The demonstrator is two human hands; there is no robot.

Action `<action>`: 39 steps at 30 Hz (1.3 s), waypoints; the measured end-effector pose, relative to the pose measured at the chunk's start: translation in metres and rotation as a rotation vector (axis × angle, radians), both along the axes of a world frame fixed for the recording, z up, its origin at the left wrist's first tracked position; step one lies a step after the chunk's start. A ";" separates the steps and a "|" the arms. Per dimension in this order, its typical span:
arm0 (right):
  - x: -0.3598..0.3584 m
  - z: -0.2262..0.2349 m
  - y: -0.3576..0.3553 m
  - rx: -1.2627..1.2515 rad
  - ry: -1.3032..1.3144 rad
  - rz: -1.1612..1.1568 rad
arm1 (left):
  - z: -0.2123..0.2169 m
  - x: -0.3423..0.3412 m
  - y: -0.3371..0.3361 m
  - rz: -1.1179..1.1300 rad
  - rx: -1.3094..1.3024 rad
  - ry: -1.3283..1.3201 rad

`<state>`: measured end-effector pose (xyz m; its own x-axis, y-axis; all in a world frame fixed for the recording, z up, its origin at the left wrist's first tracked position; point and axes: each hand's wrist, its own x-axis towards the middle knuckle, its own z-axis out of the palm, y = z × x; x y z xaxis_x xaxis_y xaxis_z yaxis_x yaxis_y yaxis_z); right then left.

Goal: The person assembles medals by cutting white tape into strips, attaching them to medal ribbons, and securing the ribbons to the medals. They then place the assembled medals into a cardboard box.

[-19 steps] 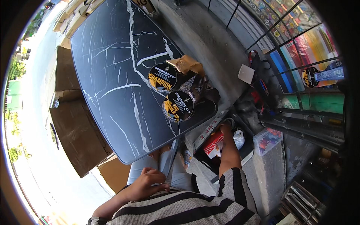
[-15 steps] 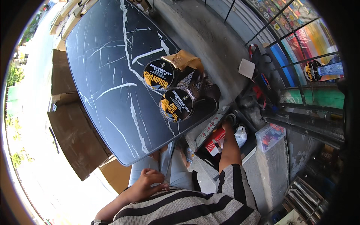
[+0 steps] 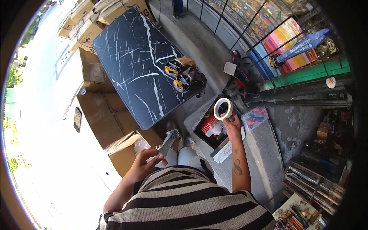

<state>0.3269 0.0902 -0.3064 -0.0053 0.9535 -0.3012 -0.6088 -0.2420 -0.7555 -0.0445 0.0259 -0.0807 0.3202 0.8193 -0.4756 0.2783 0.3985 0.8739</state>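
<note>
A roll of cream masking tape (image 3: 218, 110) is raised in my right hand (image 3: 231, 124), fingers closed on its near edge, above the dark open box (image 3: 209, 142). In that box lie a red-and-white packet (image 3: 208, 125) and a white plastic bundle (image 3: 216, 127). My left hand (image 3: 147, 161), in front of my body, pinches a flat grey strip (image 3: 166, 144) that points up and away; its exact kind is unclear. Two round black-and-gold medals (image 3: 173, 68) (image 3: 182, 82) with folded ribbons (image 3: 188, 61) rest on the right end of the black marble-patterned table (image 3: 130, 73).
Brown cardboard boxes (image 3: 92, 69) stand along the table's left side, one open box (image 3: 124, 153) near my legs. A clear plastic case (image 3: 255, 118) sits right of the dark box. Metal bars (image 3: 260, 57) and a rack of colourful goods (image 3: 297, 214) line the right.
My right hand has come up out of the dark box with the tape roll. The left hand has moved slightly forward, the grey strip now showing clearly. The view has shifted, so the table looks farther off.
</note>
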 end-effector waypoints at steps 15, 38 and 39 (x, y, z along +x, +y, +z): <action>-0.185 0.208 -0.032 -0.245 1.010 0.433 | 0.023 -0.050 -0.039 0.137 -0.053 -0.512; -0.084 -0.117 0.056 -0.131 -0.828 -0.669 | -0.109 -0.101 -0.025 0.142 -0.118 0.098; -0.053 -0.152 0.058 -0.358 -0.779 -0.684 | -0.116 -0.101 -0.024 0.165 -0.136 0.041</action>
<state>0.2737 0.1484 -0.4587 0.8036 0.5391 -0.2523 -0.0837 -0.3173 -0.9446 -0.1458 0.0016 -0.1966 0.1655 0.7866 -0.5949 0.2338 0.5547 0.7985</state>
